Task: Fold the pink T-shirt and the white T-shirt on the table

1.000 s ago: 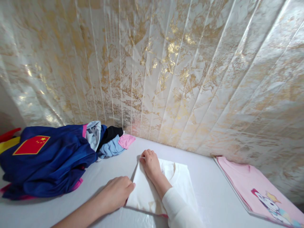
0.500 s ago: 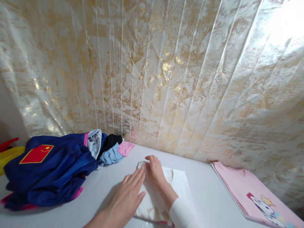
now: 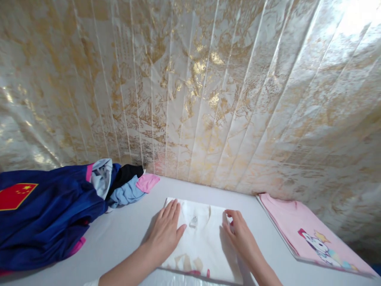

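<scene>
A white shirt point(image 3: 205, 242) lies folded into a rectangle on the pale surface. Its neckline and small tag face up, and beige and red print shows near the close edge. Along the shirt's left side my left hand point(image 3: 165, 234) rests flat, fingers stretched out and thumb apart. At the far right corner, my right hand point(image 3: 239, 230) has thumb and fingers closed on the shirt's edge, which lifts slightly there.
To the left is a heap with a dark blue garment point(image 3: 56, 210) bearing a red flag patch, plus black, light blue and pink clothes point(image 3: 148, 182). A folded pink shirt point(image 3: 309, 222) lies at the right. Patterned silver-gold sheeting point(image 3: 190, 87) covers the wall behind the pale table surface point(image 3: 133, 226).
My right hand has moved from the shirt's far left corner to its right edge. My left hand stays on the left side, now flatter. The view has shifted slightly right.
</scene>
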A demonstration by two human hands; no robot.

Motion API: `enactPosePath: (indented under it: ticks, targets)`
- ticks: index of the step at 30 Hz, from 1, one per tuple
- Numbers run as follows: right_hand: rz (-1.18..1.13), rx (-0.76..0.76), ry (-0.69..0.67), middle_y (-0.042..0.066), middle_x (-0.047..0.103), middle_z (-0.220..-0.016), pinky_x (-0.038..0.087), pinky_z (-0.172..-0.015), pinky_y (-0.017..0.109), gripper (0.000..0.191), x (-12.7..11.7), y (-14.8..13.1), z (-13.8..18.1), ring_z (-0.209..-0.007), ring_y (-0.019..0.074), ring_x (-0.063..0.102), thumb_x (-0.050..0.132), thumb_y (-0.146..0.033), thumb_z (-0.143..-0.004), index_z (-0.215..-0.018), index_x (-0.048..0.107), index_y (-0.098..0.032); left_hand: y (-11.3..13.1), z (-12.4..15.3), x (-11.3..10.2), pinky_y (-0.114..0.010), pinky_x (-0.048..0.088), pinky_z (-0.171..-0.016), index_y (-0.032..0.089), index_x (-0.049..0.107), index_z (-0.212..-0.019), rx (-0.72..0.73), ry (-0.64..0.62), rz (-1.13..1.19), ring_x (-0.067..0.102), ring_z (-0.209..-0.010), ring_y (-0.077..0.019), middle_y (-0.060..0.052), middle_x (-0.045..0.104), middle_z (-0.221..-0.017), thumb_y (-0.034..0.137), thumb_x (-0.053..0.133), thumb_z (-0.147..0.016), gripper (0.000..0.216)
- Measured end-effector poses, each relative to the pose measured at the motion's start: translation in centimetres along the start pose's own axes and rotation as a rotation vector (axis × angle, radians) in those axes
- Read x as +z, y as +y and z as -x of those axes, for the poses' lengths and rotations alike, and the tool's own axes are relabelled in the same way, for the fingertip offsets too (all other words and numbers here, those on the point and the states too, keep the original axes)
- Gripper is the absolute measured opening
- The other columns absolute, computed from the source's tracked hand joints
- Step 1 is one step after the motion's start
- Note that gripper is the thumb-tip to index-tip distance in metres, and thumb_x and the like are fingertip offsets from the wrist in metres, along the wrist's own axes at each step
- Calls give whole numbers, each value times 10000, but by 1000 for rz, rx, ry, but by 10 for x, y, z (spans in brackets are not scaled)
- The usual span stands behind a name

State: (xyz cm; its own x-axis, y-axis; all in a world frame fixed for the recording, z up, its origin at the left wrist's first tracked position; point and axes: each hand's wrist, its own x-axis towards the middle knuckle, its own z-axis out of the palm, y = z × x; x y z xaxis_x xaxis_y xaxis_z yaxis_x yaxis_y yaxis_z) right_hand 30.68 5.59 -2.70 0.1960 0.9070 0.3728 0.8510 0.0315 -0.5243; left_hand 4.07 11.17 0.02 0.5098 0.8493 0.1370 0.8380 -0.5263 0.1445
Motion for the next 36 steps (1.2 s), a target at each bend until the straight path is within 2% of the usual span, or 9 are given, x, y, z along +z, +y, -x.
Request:
enactPosePath:
  ticks: [3, 6, 12, 15, 19, 24, 27, 32, 36]
  targets:
    - [-6, 17, -2, 102, 548, -1062, 492, -819, 397, 259, 3, -8, 6, -894, 234, 608, 412, -274, -825, -1055, 520, -223, -4, 0, 13, -453, 266, -1118, 65, 399, -1428, 40, 23, -24, 288, -1405, -297, -175, 324, -1508, 376, 418, -937, 582]
    - [-38, 70, 14, 102, 544, -1077, 496, -775, 377, 272, 2, -9, 10, -839, 219, 613, 410, -284, -826, -1075, 499, -218, -9, -2, 9, -452, 263, -1111, 98, 427, -1414, 78, 28, -22, 311, -1396, -286, -165, 353, -1498, 386, 415, -935, 559]
    - [-159, 170, -62, 41, 605, -898, 485, -681, 339, 344, -4, 4, 15, -668, 184, 601, 410, -318, -848, -1162, 451, -182, -6, -23, -3, -441, 397, -975, 152, 644, -1169, 44, 29, -73, 559, -1158, -286, -141, 612, -1267, 204, 368, -934, 367]
    - [-133, 117, -14, 57, 607, -949, 488, -718, 334, 330, -3, 3, 8, -721, 187, 605, 433, -315, -857, -1154, 484, -181, -7, -25, 6, -410, 374, -1023, 151, 567, -1291, 64, 48, -52, 488, -1257, -257, -128, 533, -1375, 167, 322, -946, 423]
    - [43, -8, 76, 91, 613, -1020, 453, -849, 343, 231, 5, -9, -18, -936, 233, 576, 510, -258, -843, -1044, 600, -186, -18, -18, 20, -401, 297, -1105, 203, 408, -1439, 134, 45, 26, 280, -1413, -228, -82, 319, -1534, 312, 322, -986, 474]
    - [122, 12, 81, 96, 636, -838, 421, -787, 357, 181, 18, -15, -43, -842, 252, 542, 507, -142, -819, -716, 647, -192, -18, -15, 18, -421, 272, -1119, 200, 363, -1468, 117, 5, 21, 233, -1430, -234, -80, 248, -1556, 359, 314, -985, 510]
    - [106, 14, 95, 90, 638, -827, 416, -780, 353, 187, 15, -10, -45, -822, 243, 531, 512, -134, -806, -688, 643, -195, -14, -15, 11, -427, 270, -1119, 191, 350, -1474, 99, -51, 12, 218, -1435, -240, -87, 223, -1560, 347, 310, -982, 518]
    - [26, 23, 159, 80, 641, -915, 441, -814, 351, 191, -5, 1, -33, -875, 228, 554, 447, -246, -875, -857, 631, -195, -6, -22, -8, -485, 281, -1099, 144, 438, -1423, 86, -136, 19, 232, -1424, -312, -156, 251, -1546, 285, 420, -936, 507]
    - [-46, 78, 178, 65, 646, -867, 479, -729, 314, 237, -18, 13, -9, -758, 192, 592, 383, -287, -874, -927, 593, -191, 16, -47, -19, -484, 297, -1074, 101, 619, -1211, 202, 6, 144, 326, -1370, -342, -204, 397, -1466, 147, 532, -840, 384]
